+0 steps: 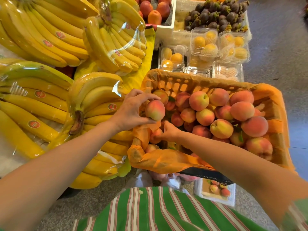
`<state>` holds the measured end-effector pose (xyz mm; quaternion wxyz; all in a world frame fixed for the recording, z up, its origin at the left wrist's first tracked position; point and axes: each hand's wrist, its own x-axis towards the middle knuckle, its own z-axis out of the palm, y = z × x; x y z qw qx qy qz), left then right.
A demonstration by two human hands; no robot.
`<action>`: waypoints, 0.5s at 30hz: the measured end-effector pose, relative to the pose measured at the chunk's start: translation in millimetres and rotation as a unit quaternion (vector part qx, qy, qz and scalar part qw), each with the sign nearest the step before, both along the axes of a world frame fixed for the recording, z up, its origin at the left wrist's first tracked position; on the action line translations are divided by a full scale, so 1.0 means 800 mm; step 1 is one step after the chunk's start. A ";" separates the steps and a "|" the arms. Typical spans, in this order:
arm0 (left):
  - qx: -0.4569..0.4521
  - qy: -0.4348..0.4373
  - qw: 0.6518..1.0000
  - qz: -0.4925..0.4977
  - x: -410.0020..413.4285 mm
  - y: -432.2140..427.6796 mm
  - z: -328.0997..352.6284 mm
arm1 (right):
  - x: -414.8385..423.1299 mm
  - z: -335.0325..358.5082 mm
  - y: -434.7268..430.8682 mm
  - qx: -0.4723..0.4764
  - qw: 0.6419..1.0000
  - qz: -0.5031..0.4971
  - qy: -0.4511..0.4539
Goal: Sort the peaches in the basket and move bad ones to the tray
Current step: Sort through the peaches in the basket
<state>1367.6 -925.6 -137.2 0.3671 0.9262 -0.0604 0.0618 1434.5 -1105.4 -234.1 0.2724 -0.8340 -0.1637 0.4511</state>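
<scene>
An orange-lined basket [276,104] full of pink-and-yellow peaches [221,128] stands in front of me on the right. My left hand [131,109] is shut on one peach [155,110], held over the basket's left end. My right hand [170,131] reaches down into the near-left corner, its fingers closed around a smaller peach [155,135] that is partly hidden by the liner. Below the basket on the floor lies a white tray [232,201] with three peaches [220,189] in it.
Wrapped banana bunches [50,104] crowd the whole left side, right against the basket. Clear clamshell boxes of yellow fruit [205,43] sit behind the basket, with mangosteens [216,14] and a white crate of red fruit [155,10] farther back. Grey floor [283,47] lies to the right.
</scene>
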 end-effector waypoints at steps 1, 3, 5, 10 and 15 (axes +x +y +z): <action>-0.007 0.009 1.000 0.004 0.001 0.000 0.000 | 0.004 0.002 -0.005 -0.002 1.000 0.003 0.005; -0.018 0.018 1.000 0.012 0.003 0.000 0.002 | 0.012 0.013 -0.021 0.005 1.000 0.006 0.022; -0.024 0.017 0.999 0.015 0.006 -0.003 0.005 | 0.018 0.031 -0.039 0.039 0.998 -0.009 0.051; -0.224 0.061 0.970 0.066 0.017 -0.029 0.034 | 0.027 0.086 -0.078 0.169 0.964 -0.074 0.194; -0.519 0.197 0.827 0.082 0.036 -0.052 0.063 | 0.031 0.115 -0.103 0.260 0.845 -0.211 0.418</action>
